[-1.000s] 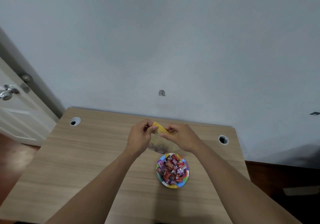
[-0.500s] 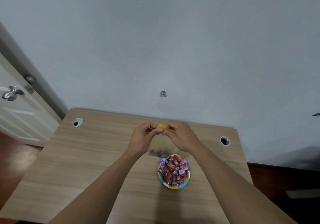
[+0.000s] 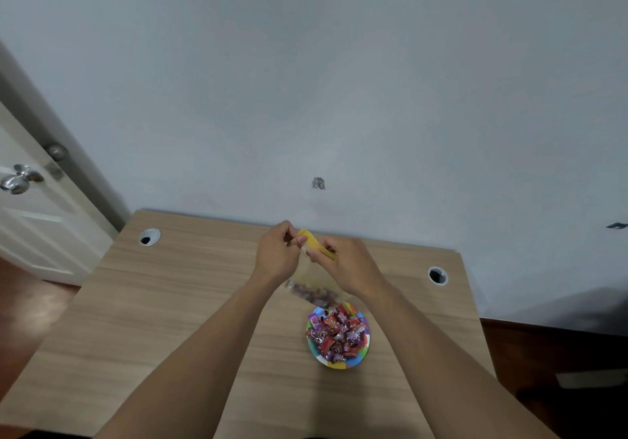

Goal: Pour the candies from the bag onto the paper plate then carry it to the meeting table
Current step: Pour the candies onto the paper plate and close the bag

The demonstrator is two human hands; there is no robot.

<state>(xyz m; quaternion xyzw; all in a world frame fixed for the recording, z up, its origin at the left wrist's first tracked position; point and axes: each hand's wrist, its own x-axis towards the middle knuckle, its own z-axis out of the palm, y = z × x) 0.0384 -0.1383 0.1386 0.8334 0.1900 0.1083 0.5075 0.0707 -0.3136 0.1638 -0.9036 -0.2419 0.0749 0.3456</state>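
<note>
A clear candy bag [image 3: 314,284] with a yellow top strip hangs above the wooden desk [image 3: 170,302]. My left hand [image 3: 276,254] and my right hand [image 3: 346,265] both pinch the yellow strip, close together. A few dark candies lie in the bag's lower end, just above the plate. The colourful paper plate [image 3: 343,364] sits on the desk below my right wrist, heaped with red and purple wrapped candies [image 3: 336,333].
The desk stands against a pale wall and has two round cable holes [image 3: 149,237] [image 3: 437,275]. A white door with a metal knob [image 3: 18,180] is at the left. Dark wooden floor [image 3: 557,353] shows to the right of the desk.
My hands stay together on the yellow strip, working it slightly. The bag's lower end has swung down closer to the plate. The plate has not moved.
</note>
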